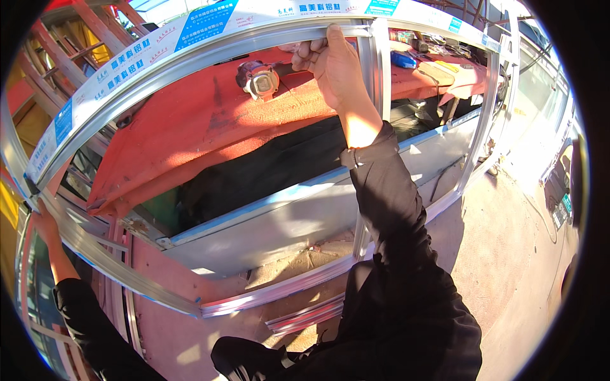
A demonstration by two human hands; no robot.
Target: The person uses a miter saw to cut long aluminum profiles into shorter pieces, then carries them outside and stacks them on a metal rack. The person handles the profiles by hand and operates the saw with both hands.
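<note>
A large aluminium window frame (273, 30), with blue-and-white protective film along its top rail, stretches across the view in front of me. My right hand (330, 66) has its thumb pressed on the top rail and its other fingers curled beneath, beside an upright bar (382, 70). At the frame's left corner, my left hand (46, 225) grips the side rail (108, 257); some of its fingers are hidden behind the metal. Both arms wear dark sleeves. The frame's bottom rail (286, 287) runs just ahead of my knees.
Beyond the frame, a bench covered in red cloth (210, 120) carries a red power tool (259, 80), a blue item (403, 60) and scattered small things. Loose metal strips (305, 317) lie by my legs. A cable (543, 222) trails over the floor at right. More profiles stand at left.
</note>
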